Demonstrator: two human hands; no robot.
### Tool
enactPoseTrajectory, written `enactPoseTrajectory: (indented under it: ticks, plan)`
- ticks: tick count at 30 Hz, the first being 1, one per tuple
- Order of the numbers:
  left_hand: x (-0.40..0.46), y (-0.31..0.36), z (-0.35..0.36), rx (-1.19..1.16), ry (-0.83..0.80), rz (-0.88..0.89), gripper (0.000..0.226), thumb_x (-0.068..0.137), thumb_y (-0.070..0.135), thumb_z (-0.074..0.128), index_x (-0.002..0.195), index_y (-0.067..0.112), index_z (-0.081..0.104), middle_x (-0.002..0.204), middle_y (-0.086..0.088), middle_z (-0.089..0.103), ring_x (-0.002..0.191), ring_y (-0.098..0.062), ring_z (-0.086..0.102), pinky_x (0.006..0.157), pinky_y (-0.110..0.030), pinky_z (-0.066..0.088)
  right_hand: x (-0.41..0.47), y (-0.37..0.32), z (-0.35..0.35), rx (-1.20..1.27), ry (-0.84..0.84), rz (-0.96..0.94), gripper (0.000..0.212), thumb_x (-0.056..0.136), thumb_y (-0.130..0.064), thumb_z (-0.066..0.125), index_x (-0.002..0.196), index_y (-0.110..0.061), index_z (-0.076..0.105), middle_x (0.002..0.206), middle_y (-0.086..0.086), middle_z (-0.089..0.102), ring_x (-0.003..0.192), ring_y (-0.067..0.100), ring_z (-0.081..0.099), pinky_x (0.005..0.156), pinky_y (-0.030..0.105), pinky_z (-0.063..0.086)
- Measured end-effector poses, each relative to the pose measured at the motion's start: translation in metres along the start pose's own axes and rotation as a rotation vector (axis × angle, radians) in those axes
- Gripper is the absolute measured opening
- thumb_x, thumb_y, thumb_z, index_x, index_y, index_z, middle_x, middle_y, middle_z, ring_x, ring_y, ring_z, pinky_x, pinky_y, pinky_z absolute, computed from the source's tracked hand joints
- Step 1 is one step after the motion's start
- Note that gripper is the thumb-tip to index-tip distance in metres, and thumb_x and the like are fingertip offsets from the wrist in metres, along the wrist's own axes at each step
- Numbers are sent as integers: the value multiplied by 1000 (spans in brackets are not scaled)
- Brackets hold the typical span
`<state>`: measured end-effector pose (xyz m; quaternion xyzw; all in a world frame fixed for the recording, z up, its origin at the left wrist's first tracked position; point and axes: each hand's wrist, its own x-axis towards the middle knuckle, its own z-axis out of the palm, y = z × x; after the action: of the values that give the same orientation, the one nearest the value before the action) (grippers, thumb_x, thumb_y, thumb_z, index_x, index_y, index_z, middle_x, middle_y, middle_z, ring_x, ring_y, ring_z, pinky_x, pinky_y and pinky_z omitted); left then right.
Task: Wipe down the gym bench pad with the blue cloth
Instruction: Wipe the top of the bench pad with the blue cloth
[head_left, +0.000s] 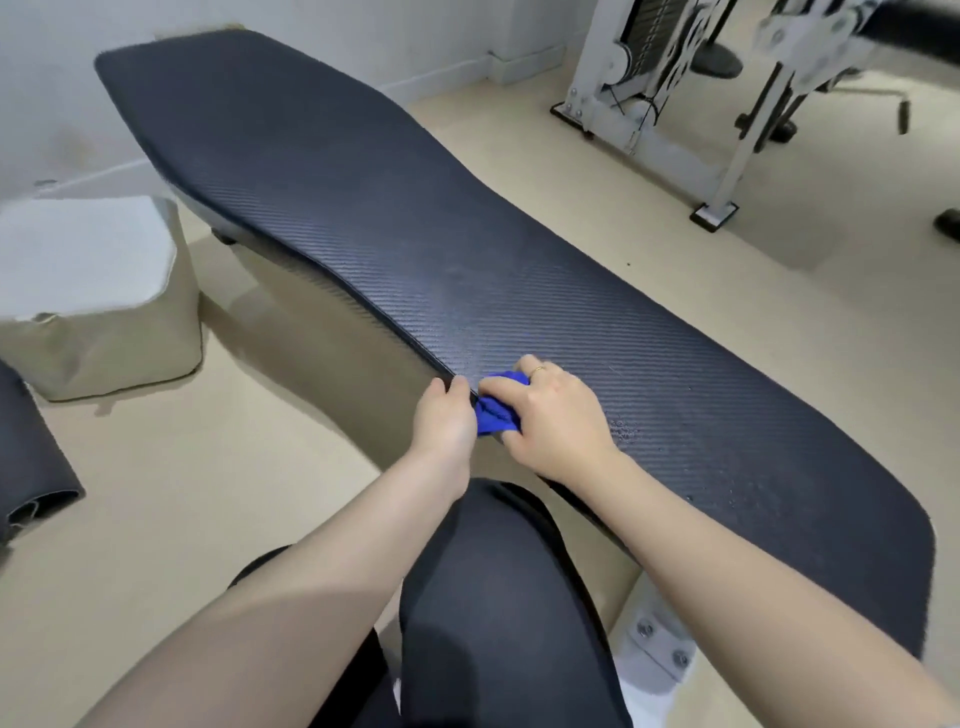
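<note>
Both my hands meet at the near long edge of the bench (395, 218), its dark woven-textured pad running diagonally from the far left corner to the near right corner of my view. My right hand (550, 423) presses down on the blue cloth (496, 410), fingers curled over the bunched fabric and clamped on it; a thin ring (539, 370) shows on one finger. The cloth sits right on the pad's near edge, roughly midway along its length, with a fold hanging over the side. My left hand (445, 415) grips the same edge just beside the cloth, thumb on top, its fingers wrapped out of sight under the lip, touching the fabric's left side. Small droplets (626, 428) speckle the pad just to the right of my right hand, toward the near right end. My knee (493, 587), in dark leggings, rises below the hands, close against the side of the bench. On the beige floor (208, 493) to the left stands a tan bag (109, 332) with a white top, well apart from the bench, and a white weight machine (675, 88) stands beyond the far edge at upper right.
</note>
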<state>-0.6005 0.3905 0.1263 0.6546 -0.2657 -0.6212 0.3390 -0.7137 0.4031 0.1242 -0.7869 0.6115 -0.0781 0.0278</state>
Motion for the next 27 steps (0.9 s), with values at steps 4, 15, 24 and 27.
enactPoseTrajectory:
  ticks: [4,15,24,27]
  plan:
    - [7,-4,14,-8,59,9,48,98,20,41,144,8,30,147,-8,39,130,-27,43,110,-35,33,-14,10,5,-95,28,-20,36,64,-20,70,100,-24,67,86,9,60,62,29,53,57,28,40]
    - [11,-17,25,-78,111,81,55,99,17,37,149,17,15,154,-3,22,135,-20,36,114,-32,24,-30,26,0,-47,-12,56,35,72,-22,56,106,-27,65,90,9,58,68,31,54,60,34,45]
    - [17,-31,34,-69,138,147,56,100,22,33,150,18,9,156,-1,11,137,-18,33,114,-30,22,-29,35,1,-81,143,300,41,70,-23,45,105,-28,66,97,9,58,78,32,55,66,33,41]
    - [15,-29,31,-40,123,139,56,100,23,32,150,19,8,155,0,12,134,-19,36,114,-32,24,-37,30,-4,18,22,135,39,72,-24,44,103,-31,66,93,3,57,73,26,51,63,29,38]
